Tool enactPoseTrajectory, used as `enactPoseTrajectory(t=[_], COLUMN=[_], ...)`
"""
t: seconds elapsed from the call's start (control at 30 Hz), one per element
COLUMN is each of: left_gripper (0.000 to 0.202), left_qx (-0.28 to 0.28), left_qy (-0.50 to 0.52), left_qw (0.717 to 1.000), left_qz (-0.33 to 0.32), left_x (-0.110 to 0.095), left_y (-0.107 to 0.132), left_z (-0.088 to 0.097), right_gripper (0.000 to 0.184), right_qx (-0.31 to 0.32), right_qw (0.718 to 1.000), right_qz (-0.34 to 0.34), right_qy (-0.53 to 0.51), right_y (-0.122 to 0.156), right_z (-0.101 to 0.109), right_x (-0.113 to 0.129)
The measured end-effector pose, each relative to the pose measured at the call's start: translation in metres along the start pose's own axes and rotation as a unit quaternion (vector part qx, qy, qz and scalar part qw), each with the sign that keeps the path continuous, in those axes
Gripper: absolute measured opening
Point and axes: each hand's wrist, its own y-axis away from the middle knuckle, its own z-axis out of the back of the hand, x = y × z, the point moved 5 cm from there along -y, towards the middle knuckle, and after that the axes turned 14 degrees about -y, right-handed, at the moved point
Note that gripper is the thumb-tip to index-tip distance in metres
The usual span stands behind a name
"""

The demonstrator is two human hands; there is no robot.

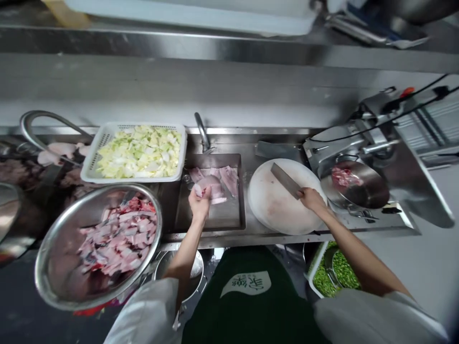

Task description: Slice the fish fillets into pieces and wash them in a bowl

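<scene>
Over the sink point(182, 215), my left hand point(200, 206) is closed on a pale pink piece of fish point(211, 184). More flat fish pieces point(229, 179) lie in the sink just beyond it. My right hand point(311, 198) grips the handle of a cleaver point(285, 179), whose broad blade rests over the round white cutting board point(279, 217). The board carries faint pinkish stains. To the left, a big steel bowl point(46, 258) holds many cut chunks of fish point(120, 236).
A white basket point(89, 165) of chopped cabbage point(143, 150) stands behind the bowl. The faucet point(202, 131) rises at the sink's back. Right of the board are a steel pot point(373, 191) with meat and a slicing machine point(376, 124). Chopped greens point(344, 267) sit below the counter.
</scene>
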Motion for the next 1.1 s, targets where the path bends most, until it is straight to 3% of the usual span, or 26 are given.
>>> enactPoseTrajectory(t=[0.1,0.2,0.3,0.37,0.47,0.57,0.7,0.83,0.93,1.0,1.1], left_gripper=[0.06,0.061,0.06,0.059,0.05,0.04,0.029,0.027,0.025,0.026,0.028], left_qx=[0.035,0.087,0.111,0.11,0.141,0.188,0.17,0.14,0.194,0.261,0.346], left_qy=[0.143,0.221,0.167,0.057,-0.125,-0.23,-0.35,-0.455,-0.497,-0.482,-0.421], left_qw=[0.989,0.971,0.98,0.992,0.98,0.955,0.913,0.854,0.801,0.776,0.753], left_qz=[-0.028,-0.035,-0.013,0.018,0.061,0.016,-0.119,-0.208,-0.27,-0.313,-0.369], left_x=[-0.043,-0.056,-0.019,0.023,0.083,0.108,0.098,0.083,0.085,0.091,0.102], left_y=[0.013,0.047,0.093,0.122,0.154,0.161,0.151,0.159,0.186,0.21,0.242], left_z=[-0.08,-0.16,-0.22,-0.24,-0.244,-0.228,-0.202,-0.205,-0.233,-0.251,-0.253], right_gripper=[0.04,0.039,0.037,0.037,0.034,0.032,0.037,0.036,0.035,0.036,0.037], right_qx=[-0.015,-0.024,-0.028,-0.025,-0.008,0.016,0.016,0.031,0.025,0.009,0.004], right_qw=[0.999,0.997,0.997,0.997,0.998,0.998,0.999,0.998,0.996,0.996,0.996], right_qz=[-0.038,-0.066,-0.069,-0.067,-0.061,-0.052,-0.046,0.051,0.083,0.076,0.08], right_qy=[-0.014,-0.025,-0.035,-0.036,-0.03,-0.018,0.005,-0.018,-0.035,-0.036,-0.025], right_y=[0.031,0.054,0.072,0.081,0.092,0.103,0.106,0.084,0.057,0.04,0.027], right_z=[-0.005,-0.014,-0.026,-0.035,-0.042,-0.042,-0.036,-0.034,-0.026,-0.018,-0.01], right_x=[-0.063,-0.109,-0.14,-0.154,-0.172,-0.185,-0.173,-0.108,-0.069,-0.059,-0.056])
